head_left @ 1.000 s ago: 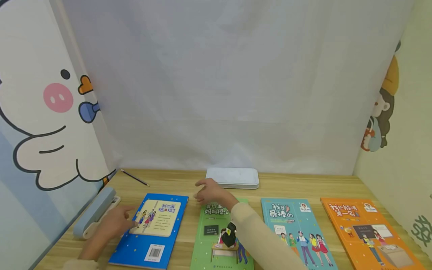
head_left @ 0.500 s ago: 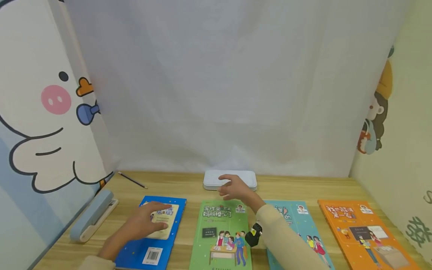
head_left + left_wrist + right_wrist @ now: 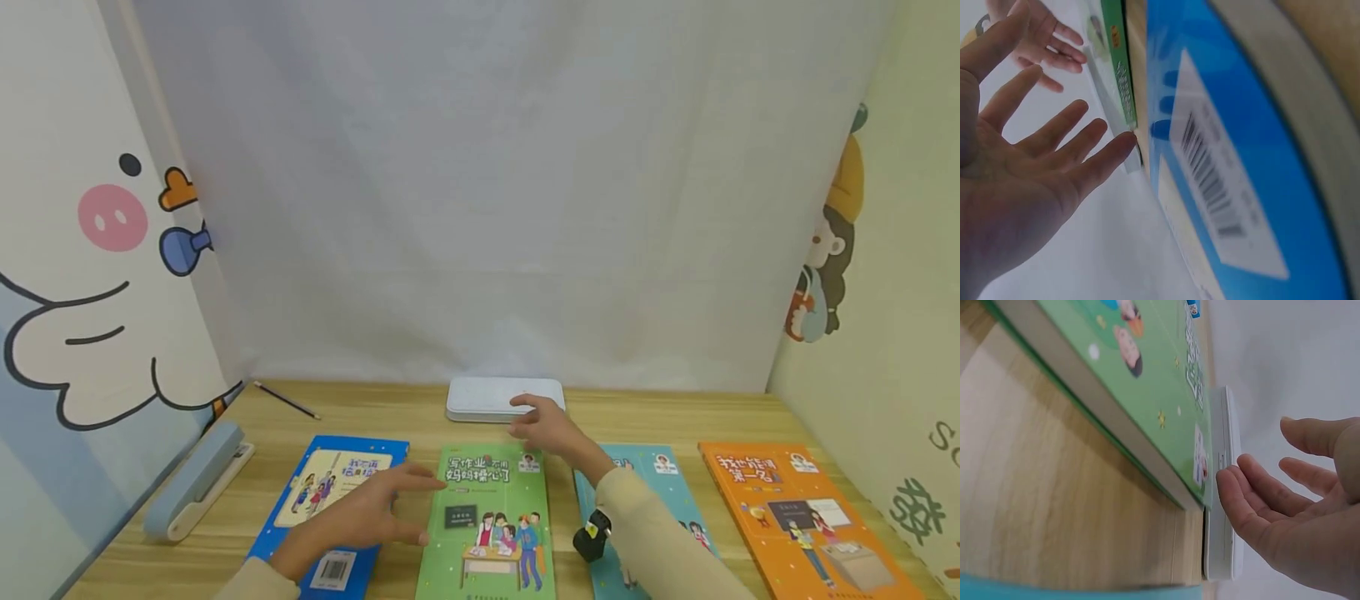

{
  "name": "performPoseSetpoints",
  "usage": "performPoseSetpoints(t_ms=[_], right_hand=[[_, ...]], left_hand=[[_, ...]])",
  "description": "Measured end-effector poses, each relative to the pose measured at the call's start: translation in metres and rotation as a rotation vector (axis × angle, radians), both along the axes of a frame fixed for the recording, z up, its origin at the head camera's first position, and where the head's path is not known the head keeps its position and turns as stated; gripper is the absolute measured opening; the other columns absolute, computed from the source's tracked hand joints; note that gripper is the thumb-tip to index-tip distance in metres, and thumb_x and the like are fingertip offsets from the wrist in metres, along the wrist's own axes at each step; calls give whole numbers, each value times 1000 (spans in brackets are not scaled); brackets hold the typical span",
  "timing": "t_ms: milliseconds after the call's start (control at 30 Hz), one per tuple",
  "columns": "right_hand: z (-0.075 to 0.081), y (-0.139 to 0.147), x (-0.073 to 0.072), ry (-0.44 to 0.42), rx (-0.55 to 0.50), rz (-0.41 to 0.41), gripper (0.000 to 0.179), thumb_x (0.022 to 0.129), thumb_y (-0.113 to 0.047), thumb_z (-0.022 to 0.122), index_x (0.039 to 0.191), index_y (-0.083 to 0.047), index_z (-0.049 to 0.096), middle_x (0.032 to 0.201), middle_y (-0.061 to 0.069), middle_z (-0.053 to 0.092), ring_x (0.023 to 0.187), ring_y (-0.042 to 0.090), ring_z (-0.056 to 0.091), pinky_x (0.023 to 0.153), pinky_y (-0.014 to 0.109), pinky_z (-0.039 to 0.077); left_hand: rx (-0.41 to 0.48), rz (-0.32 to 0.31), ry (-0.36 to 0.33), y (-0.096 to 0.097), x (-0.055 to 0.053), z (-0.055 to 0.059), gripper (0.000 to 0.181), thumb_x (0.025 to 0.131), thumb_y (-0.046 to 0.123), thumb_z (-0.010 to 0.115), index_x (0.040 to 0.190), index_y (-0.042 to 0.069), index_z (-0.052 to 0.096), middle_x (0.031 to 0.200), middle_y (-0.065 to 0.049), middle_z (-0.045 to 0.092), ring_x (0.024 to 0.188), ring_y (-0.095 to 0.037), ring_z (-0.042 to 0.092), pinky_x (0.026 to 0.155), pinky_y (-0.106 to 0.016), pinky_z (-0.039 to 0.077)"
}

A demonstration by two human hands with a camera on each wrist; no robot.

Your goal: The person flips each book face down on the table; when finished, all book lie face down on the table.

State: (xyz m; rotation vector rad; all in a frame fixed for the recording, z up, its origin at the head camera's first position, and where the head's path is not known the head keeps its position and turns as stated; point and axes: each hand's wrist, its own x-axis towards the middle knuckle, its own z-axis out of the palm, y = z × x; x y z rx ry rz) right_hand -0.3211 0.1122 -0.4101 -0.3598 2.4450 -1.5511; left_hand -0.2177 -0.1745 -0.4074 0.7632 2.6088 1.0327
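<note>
My left hand (image 3: 367,510) hovers over the right side of the blue book (image 3: 262,546), fingers spread and holding nothing. Its fingertips reach toward the left edge of the green book (image 3: 491,500). In the left wrist view the palm shows beside the blue book's barcode (image 3: 1210,175). My right hand (image 3: 551,429) is above the green book's top right corner, overlapping the white case (image 3: 480,398) in the head view. The right wrist view shows its fingers (image 3: 1254,512) loosely bent, with nothing between them. A teal book (image 3: 667,500) lies partly hidden under my right forearm.
An orange book (image 3: 810,517) lies at the right of the wooden table (image 3: 390,404). At the left side stands a blue and white stapler (image 3: 198,483), with a pencil (image 3: 287,400) behind it. Walls with cartoon figures flank the table, and a white curtain (image 3: 480,208) hangs behind.
My left hand has moved right, from beside the stapler across the blue book toward the green one. The right hand has shifted right, from the green book's top left to its top right corner.
</note>
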Motion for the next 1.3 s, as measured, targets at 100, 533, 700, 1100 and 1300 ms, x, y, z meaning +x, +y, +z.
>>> performPoseSetpoints(t_ms=[100,533,700,1100,1300], right_hand=[[-1,8,0,4,8,-5,48,97,-6,61,142,3,48,126,28,63,110,36,66,84,44,60],[-5,18,7,-73,51,-54,54,93,-3,65,142,5,43,117,27,65,101,34,68,86,47,59],[-4,18,8,-79,82,-50,49,93,-4,65,138,8,49,114,25,67,102,33,68,86,46,59],[-9,15,4,-39,137,-80,40,91,-10,70,126,5,61,122,23,64,101,30,67,86,42,59],[-11,18,5,-76,70,-3,41,92,-7,68,129,6,59,113,21,67,102,29,68,89,44,57]], left_hand=[[-1,-40,-33,7,3,-2,60,79,27,85,134,14,64,148,-22,48,137,-52,41,105,-71,39],[-118,-194,-70,27,15,-6,58,78,34,85,133,29,65,155,-10,43,142,-43,38,110,-60,40],[-157,-232,-44,28,16,-12,53,79,38,85,129,38,67,157,-5,41,144,-40,36,113,-58,38],[-230,-276,55,21,-8,-67,58,74,64,78,128,50,61,161,5,34,148,-39,30,111,-63,38],[-261,-250,36,27,7,-41,55,77,57,80,128,47,63,160,3,37,147,-38,33,111,-59,40]])
